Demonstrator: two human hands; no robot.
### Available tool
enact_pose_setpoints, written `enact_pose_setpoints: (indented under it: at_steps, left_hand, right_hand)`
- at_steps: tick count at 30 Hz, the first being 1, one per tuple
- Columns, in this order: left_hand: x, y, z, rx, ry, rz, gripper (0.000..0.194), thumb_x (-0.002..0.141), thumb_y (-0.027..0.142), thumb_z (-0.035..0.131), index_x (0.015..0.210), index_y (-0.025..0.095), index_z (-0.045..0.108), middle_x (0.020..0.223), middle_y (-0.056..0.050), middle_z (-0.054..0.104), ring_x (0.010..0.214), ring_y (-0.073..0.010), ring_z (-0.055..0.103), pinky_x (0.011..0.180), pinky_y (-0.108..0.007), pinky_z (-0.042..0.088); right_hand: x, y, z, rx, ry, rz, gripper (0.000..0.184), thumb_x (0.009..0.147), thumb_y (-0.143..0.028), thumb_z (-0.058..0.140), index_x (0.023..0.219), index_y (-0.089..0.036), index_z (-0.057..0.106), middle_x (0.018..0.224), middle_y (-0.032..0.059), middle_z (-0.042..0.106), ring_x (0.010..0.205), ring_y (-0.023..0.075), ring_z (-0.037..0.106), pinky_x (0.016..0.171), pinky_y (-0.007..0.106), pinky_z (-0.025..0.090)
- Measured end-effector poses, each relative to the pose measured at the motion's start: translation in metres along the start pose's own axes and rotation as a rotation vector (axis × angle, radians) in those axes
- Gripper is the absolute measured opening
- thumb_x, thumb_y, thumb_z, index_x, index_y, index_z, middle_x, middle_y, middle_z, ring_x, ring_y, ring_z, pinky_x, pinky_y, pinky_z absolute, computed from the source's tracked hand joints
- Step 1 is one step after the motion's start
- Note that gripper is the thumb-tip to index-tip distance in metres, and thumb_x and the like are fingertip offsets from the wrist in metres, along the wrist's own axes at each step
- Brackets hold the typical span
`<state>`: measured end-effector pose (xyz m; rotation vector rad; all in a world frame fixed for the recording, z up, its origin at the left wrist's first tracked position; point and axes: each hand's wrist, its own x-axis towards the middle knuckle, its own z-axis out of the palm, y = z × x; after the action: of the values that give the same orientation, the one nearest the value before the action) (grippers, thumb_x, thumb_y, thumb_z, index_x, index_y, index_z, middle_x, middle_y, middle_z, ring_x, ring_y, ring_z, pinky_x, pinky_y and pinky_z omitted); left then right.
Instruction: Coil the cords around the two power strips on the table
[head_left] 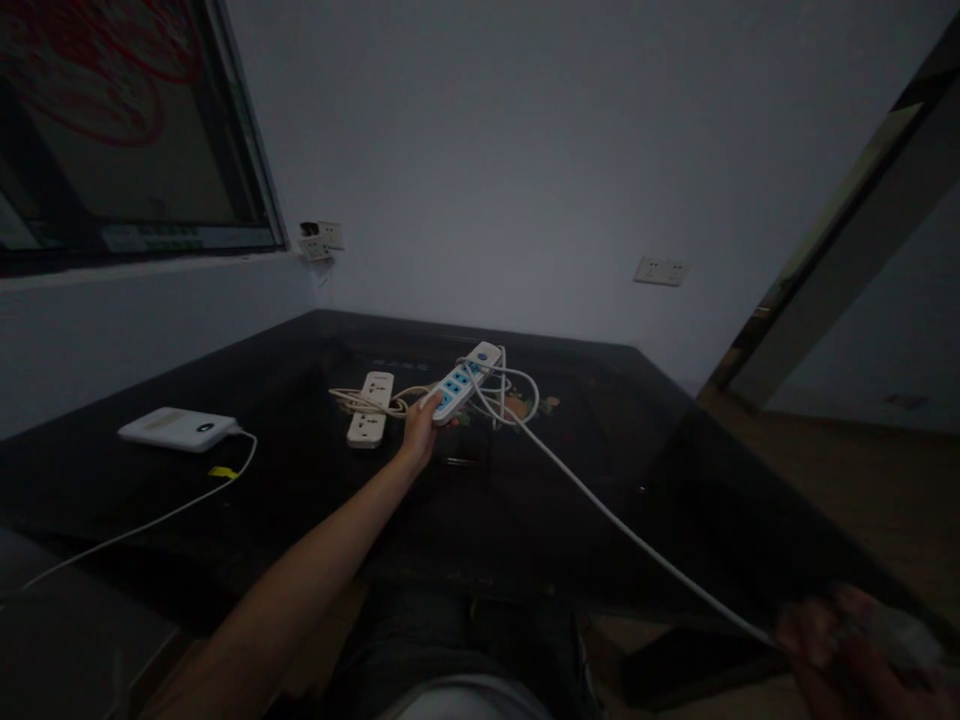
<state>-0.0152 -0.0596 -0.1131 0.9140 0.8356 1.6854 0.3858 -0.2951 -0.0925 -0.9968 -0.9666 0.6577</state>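
My left hand (421,428) reaches out over the black table (300,500) and grips the near end of a white power strip with blue sockets (465,378). Its white cable (600,505) runs from a loose coil beside the strip down to my right hand (832,640) at the bottom right corner. That hand is blurred and seems closed round the cable's end. A second, cream power strip (370,408) lies just left of my left hand, with its cable bunched beside it.
A white power bank (178,428) with a thin white cable (150,520) lies at the table's left. Wall sockets (660,270) sit on the back wall and by the dark window (321,240). A doorway opens on the right.
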Motion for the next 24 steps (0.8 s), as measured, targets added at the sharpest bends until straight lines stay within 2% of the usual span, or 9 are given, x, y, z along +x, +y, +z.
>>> enact_pose_setpoints:
  at_steps: [2, 5, 9, 13, 18, 21, 24]
  left_hand:
    - [-0.001, -0.001, 0.002, 0.002, -0.029, 0.027, 0.04, 0.073, 0.041, 0.067, 0.098, 0.009, 0.06, 0.076, -0.008, 0.07, 0.051, -0.0133, 0.061, 0.046, -0.022, 0.045]
    - [-0.003, -0.001, 0.005, 0.003, -0.056, 0.072, 0.04, 0.072, 0.041, 0.068, 0.096, 0.011, 0.058, 0.083, -0.008, 0.069, 0.06, -0.0153, 0.064, 0.048, -0.022, 0.047]
    - [-0.005, 0.002, 0.006, 0.006, -0.072, 0.137, 0.04, 0.071, 0.042, 0.07, 0.097, 0.014, 0.057, 0.087, -0.005, 0.068, 0.064, -0.0155, 0.064, 0.05, -0.023, 0.049]
    - [-0.007, 0.007, 0.007, 0.036, -0.141, 0.185, 0.04, 0.075, 0.041, 0.067, 0.104, 0.016, 0.056, 0.084, -0.003, 0.067, 0.057, -0.0131, 0.061, 0.052, -0.024, 0.05]
    - [-0.01, 0.013, 0.008, 0.09, -0.218, 0.236, 0.039, 0.078, 0.04, 0.064, 0.108, 0.016, 0.056, 0.084, -0.002, 0.065, 0.054, -0.0131, 0.061, 0.051, -0.025, 0.051]
    - [-0.012, 0.016, 0.01, 0.116, -0.242, 0.257, 0.038, 0.079, 0.039, 0.064, 0.108, 0.017, 0.056, 0.083, -0.002, 0.064, 0.054, -0.0134, 0.061, 0.051, -0.025, 0.051]
    - [-0.015, 0.019, 0.012, 0.132, -0.241, 0.256, 0.04, 0.078, 0.04, 0.064, 0.109, 0.017, 0.056, 0.086, -0.002, 0.064, 0.055, -0.0134, 0.061, 0.05, -0.026, 0.052]
  right_hand:
    - [-0.004, 0.001, 0.008, 0.039, -0.106, 0.106, 0.039, 0.06, -0.052, 0.078, 0.079, -0.025, 0.058, 0.045, -0.0033, 0.047, 0.039, 0.0137, 0.045, 0.036, 0.027, 0.038]
    - [-0.008, 0.01, 0.032, 0.109, -0.303, 0.266, 0.04, 0.067, -0.055, 0.072, 0.09, -0.025, 0.059, 0.045, -0.0028, 0.047, 0.038, 0.013, 0.043, 0.038, 0.026, 0.033]
    - [-0.001, 0.024, 0.073, 0.117, -0.45, 0.314, 0.039, 0.077, -0.049, 0.066, 0.103, -0.022, 0.058, 0.049, -0.0038, 0.047, 0.042, 0.0111, 0.042, 0.044, 0.026, 0.031]
    - [0.013, 0.019, 0.117, 0.015, -0.617, 0.364, 0.052, 0.077, -0.047, 0.068, 0.116, -0.016, 0.055, 0.052, -0.0039, 0.049, 0.046, 0.0116, 0.044, 0.048, 0.026, 0.034]
    - [0.034, 0.001, 0.16, -0.039, -0.646, 0.336, 0.051, 0.075, -0.038, 0.071, 0.119, -0.018, 0.052, 0.066, -0.0046, 0.05, 0.053, 0.0087, 0.045, 0.051, 0.023, 0.037]
    - [0.047, 0.002, 0.177, -0.034, -0.726, 0.291, 0.052, 0.075, -0.037, 0.069, 0.119, -0.02, 0.047, 0.073, -0.0039, 0.053, 0.056, 0.0096, 0.049, 0.053, 0.024, 0.04]
    - [0.057, 0.011, 0.192, -0.133, -0.801, 0.203, 0.036, 0.081, -0.043, 0.058, 0.106, -0.019, 0.049, 0.069, -0.002, 0.056, 0.058, 0.0135, 0.055, 0.055, 0.026, 0.042]
